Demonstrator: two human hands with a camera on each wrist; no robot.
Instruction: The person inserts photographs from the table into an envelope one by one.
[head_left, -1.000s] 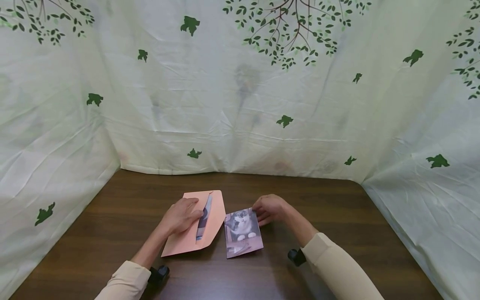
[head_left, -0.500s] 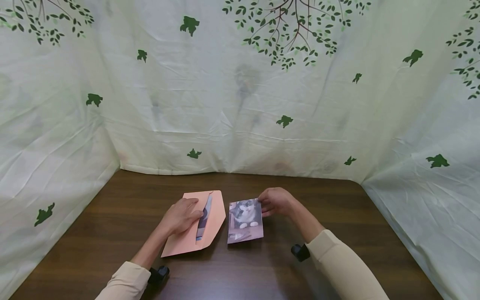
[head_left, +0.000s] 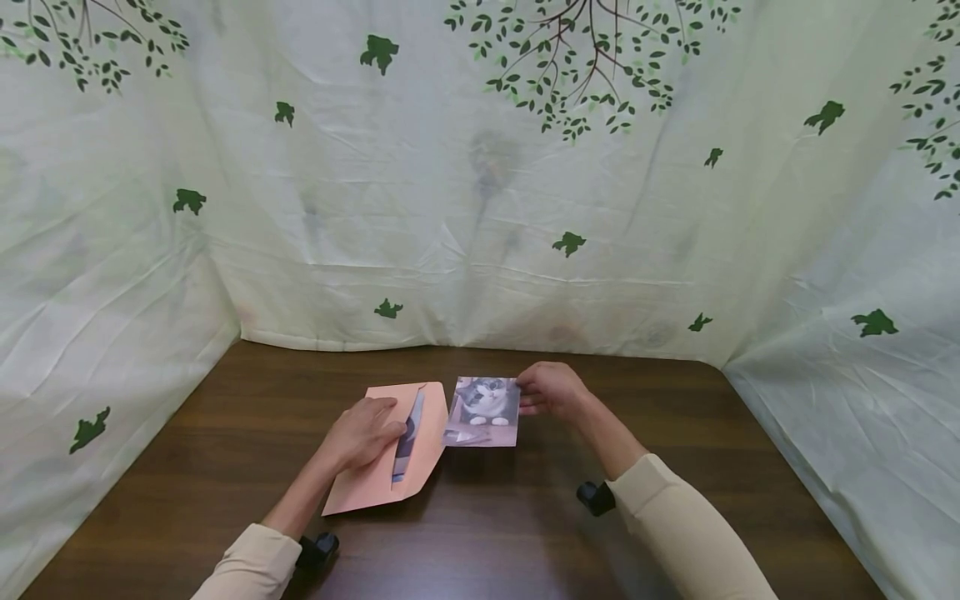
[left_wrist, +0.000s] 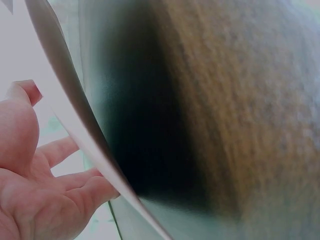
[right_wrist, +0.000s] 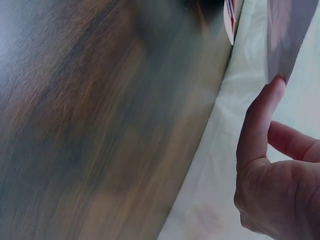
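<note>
My left hand grips a pink envelope at its left side, thumb on the upper face. Through the envelope's opening shows a strip of a bluish picture, mostly hidden inside. Between finger and thumb, my right hand pinches a cat photo by its upper right edge. The photo is held over the table, its lower left corner against or just over the envelope's right edge; I cannot tell which. In the left wrist view the envelope appears nearly edge-on.
A brown wooden table lies under both hands. Behind it and along both sides hangs a pale curtain printed with leaves and branches. A black wrist device sits under the left wrist, and another device under the right.
My right hand has carried the cat photo away from me toward the table's back, swinging slightly right and then back left to the envelope. My left hand and the envelope have stayed put.
</note>
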